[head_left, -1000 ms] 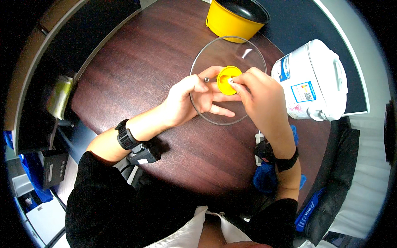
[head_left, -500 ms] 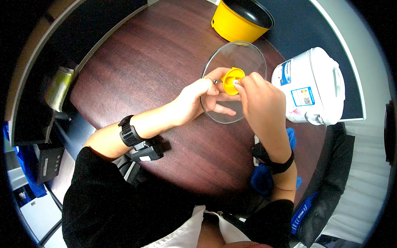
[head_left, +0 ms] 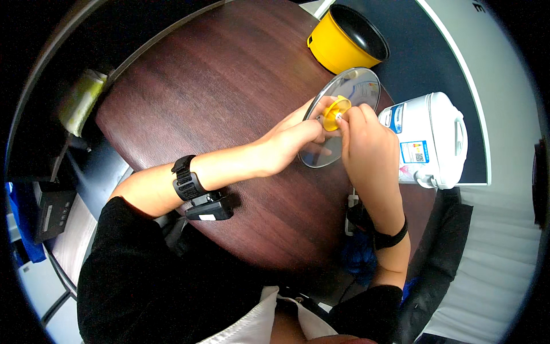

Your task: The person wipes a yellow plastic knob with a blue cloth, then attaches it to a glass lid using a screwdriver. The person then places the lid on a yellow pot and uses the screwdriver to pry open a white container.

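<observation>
From where I watched, the round clear glass lid with a metal rim (head_left: 344,123) sat tilted over the dark brown round wooden table (head_left: 217,97), held between both hands near the table's far right edge. The left hand (head_left: 289,143) gripped the lid's near edge, fingers curled against the glass. The right hand (head_left: 364,146) pinched the yellow plastic knob (head_left: 334,110) at the lid's centre, fingertips closed on it. A yellow inner pot with dark lining (head_left: 346,40) stood just beyond the lid, apart from it. A white rice cooker body (head_left: 429,140) stood just right of the right hand. A black wristband (head_left: 184,179) sat on the left wrist, another on the right.
</observation>
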`<state>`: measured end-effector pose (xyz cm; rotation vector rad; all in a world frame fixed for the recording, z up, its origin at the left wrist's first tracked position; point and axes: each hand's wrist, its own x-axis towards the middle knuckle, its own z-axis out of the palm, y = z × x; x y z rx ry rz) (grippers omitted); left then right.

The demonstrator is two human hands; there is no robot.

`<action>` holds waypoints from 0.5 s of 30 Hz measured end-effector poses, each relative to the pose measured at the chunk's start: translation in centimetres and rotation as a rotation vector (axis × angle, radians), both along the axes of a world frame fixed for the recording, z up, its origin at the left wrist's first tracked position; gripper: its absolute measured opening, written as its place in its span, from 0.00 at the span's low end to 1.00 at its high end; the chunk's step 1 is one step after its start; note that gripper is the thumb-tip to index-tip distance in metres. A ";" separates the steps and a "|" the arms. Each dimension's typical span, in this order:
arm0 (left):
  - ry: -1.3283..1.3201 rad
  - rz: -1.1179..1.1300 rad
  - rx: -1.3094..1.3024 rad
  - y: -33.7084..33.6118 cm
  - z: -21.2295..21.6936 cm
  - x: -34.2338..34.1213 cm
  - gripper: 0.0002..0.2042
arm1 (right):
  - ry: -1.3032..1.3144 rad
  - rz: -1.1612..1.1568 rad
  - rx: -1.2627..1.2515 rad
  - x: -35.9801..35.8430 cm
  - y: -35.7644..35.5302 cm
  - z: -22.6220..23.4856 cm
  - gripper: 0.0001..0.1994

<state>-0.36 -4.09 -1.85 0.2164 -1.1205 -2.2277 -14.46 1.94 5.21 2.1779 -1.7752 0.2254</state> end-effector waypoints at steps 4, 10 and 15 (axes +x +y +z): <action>-0.053 0.011 -0.088 -0.3 0.0 0.3 0.30 | -0.018 -0.040 0.026 0.3 -0.3 0.1 0.05; -0.109 0.019 -0.209 -0.4 0.3 0.7 0.34 | -0.281 -0.023 -0.020 0.3 -1.0 0.1 0.06; -0.096 0.217 -0.392 -0.4 -0.3 0.2 0.25 | -0.546 -0.153 0.069 0.4 -1.3 -0.2 0.07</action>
